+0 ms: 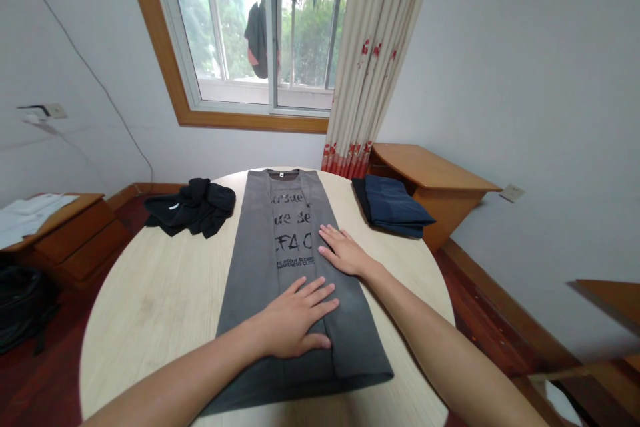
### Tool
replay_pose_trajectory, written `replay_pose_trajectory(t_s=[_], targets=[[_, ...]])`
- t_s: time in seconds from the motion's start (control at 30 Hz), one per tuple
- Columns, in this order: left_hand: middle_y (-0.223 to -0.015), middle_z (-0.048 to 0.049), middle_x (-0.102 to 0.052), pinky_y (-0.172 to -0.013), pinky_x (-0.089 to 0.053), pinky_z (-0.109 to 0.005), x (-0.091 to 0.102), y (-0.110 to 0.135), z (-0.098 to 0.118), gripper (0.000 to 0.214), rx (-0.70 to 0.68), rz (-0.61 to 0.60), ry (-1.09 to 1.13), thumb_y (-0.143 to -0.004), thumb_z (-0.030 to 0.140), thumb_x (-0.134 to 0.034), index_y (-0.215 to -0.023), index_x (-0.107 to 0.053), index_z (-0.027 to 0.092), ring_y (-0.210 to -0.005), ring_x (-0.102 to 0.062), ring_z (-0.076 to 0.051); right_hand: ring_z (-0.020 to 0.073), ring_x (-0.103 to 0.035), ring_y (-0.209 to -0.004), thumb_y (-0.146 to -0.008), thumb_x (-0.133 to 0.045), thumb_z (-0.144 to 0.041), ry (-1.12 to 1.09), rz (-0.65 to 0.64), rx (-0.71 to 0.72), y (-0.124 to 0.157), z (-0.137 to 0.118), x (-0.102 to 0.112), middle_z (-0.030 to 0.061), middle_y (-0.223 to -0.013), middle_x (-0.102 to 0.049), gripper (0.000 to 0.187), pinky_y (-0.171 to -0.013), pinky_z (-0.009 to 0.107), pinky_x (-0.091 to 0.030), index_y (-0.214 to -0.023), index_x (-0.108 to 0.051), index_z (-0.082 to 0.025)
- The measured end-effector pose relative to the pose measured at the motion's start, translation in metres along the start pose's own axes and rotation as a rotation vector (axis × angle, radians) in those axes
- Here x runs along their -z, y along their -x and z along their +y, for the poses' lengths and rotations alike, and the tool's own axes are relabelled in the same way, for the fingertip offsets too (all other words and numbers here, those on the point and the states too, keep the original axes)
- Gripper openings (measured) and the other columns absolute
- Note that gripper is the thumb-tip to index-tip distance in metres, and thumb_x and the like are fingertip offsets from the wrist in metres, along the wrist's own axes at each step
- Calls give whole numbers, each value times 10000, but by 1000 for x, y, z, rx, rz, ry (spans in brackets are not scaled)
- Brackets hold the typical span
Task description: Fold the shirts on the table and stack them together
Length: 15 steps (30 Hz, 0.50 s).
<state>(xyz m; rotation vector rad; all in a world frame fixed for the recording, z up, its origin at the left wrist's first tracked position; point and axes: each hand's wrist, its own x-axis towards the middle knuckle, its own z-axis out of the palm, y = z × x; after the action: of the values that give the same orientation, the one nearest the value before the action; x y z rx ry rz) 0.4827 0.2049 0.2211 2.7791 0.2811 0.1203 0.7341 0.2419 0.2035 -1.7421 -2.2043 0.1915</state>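
Observation:
A grey T-shirt [260, 260] with black lettering lies lengthwise on the round wooden table [155, 300], its sides folded in to a long strip. My left hand [295, 317] lies flat on its lower middle, fingers stretched and slightly apart, holding nothing. My right hand [343, 250] rests flat on the shirt's right folded edge, a little farther up, fingers extended toward the lettering.
A crumpled black garment [193, 207] sits on the table's far left. A folded navy garment [393, 207] lies at the far right edge. Low wooden cabinets [430, 177] stand right and left of the table. A window and curtain [373, 60] are behind.

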Motion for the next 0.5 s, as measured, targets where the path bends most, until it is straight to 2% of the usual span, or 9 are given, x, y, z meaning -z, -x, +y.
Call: replay_pose_trajectory(t_s=[0.13, 0.3, 0.4, 0.5], targets=[[-1584, -127, -362, -1171, -260, -586, 2, 1, -4, 630, -34, 29, -2, -947, 559, -532, -1486, -458, 242, -1480, -299, -331, 260, -237, -1510, -1021, -319, -488, 53, 80, -15, -15, -2, 2, 126, -1620, -286, 604, -1219, 528, -174, -1531, -385, -172], [-1503, -79, -507, -1107, -356, -501, 9, 0, -12, 430, -104, 79, -17, -956, 452, -569, -1350, -601, 284, -1403, -428, -311, 306, -248, -1503, -1008, -324, -539, 89, -68, -81, -48, 0, -6, 170, -1612, -282, 673, -1212, 553, -177, -1541, -358, -130], [-1318, -42, -662, -1003, -405, -409, 9, -6, -13, 270, -172, 111, -41, -939, 427, -618, -1142, -701, 270, -1248, -556, -264, 304, -263, -1498, -1002, -297, -590, 86, -39, -111, -74, 8, -6, 164, -1609, -296, 690, -1214, 543, -180, -1534, -372, -156], [-1085, -20, -736, -918, -391, -360, 8, -13, -11, 161, -262, 130, -109, -972, 340, -588, -955, -699, 224, -1057, -617, -202, 315, -253, -1500, -992, -311, -615, 70, 19, -185, -103, 21, 2, 173, -1609, -295, 705, -1217, 528, -176, -1515, -395, -149]])
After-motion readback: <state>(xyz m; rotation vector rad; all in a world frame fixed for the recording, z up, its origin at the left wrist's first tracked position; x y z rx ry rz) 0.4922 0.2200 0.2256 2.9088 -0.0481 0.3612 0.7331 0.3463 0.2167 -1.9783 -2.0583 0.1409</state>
